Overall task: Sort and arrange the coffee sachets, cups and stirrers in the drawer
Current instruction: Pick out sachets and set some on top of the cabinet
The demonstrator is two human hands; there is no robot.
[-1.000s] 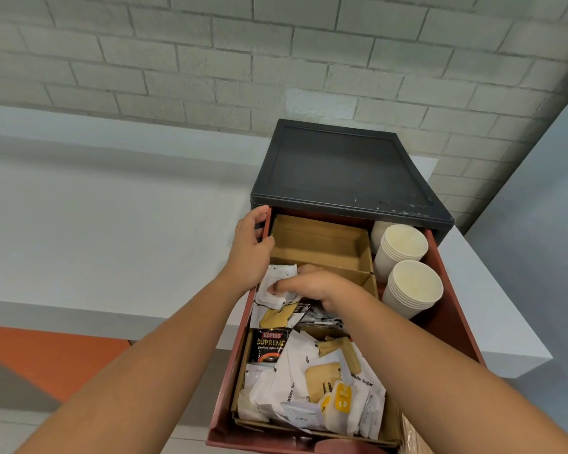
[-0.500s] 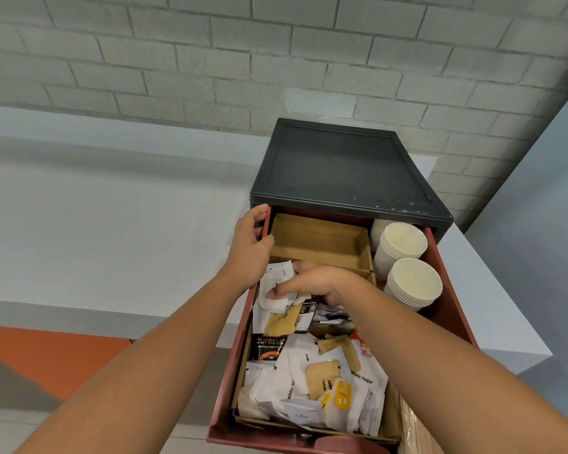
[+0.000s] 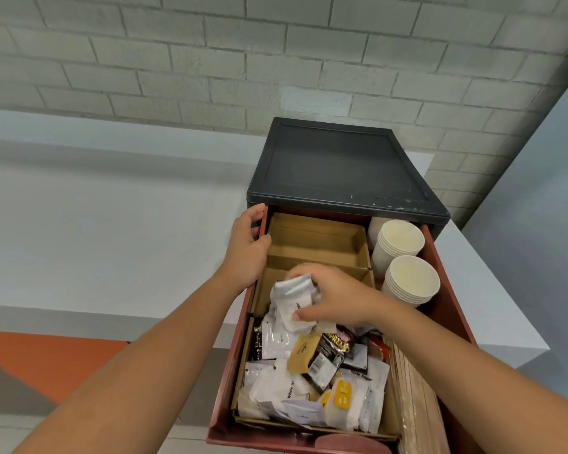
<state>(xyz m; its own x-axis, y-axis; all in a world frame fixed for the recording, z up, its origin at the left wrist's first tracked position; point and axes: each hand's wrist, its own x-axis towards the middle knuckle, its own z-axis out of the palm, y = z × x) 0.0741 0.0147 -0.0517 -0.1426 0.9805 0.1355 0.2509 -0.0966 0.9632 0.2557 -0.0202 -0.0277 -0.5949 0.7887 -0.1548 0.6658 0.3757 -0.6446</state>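
Our right hand pinches a bunch of white sachets, seemingly several, over the middle of the drawer; our left hand grips its left wall. Loosely held, some may slip into the near pile.

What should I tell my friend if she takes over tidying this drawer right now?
Left hand grips the left rim of the red drawer.
Right hand pinches a few white sachets above the middle cardboard section.
A paper cup stack and a second stack stand at the back right. Wooden stirrers lie along the right side.
Done: the cups look grouped. The back cardboard compartment shows no sachets.
Left: the mixed sachet pile in front needs sorting by kind.
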